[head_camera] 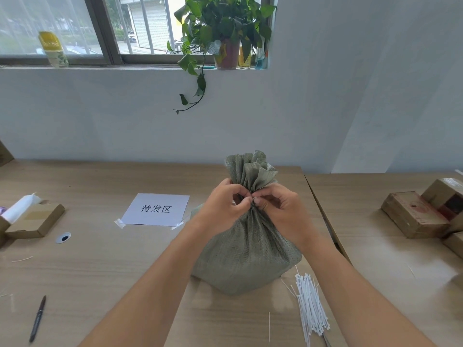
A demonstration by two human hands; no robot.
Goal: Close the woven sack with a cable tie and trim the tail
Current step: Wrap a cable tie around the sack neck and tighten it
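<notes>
Both my forearms run up from the near edge to the woven sack, which stands upright on the worktop. Left hand and right hand meet at the sack's gathered neck, equally near, fingers curled and pinching there. Whether a tie already circles the neck I cannot tell. Right of the sack, spare cable ties lie pointing away from me.

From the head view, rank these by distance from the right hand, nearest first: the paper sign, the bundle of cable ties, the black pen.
Measured from the right hand at the sack's neck:
1. Bundle of cable ties, on the table below the hand, to the right.
2. Paper sign, taped down to the left.
3. Black pen, far left, near the table's front edge.
</notes>
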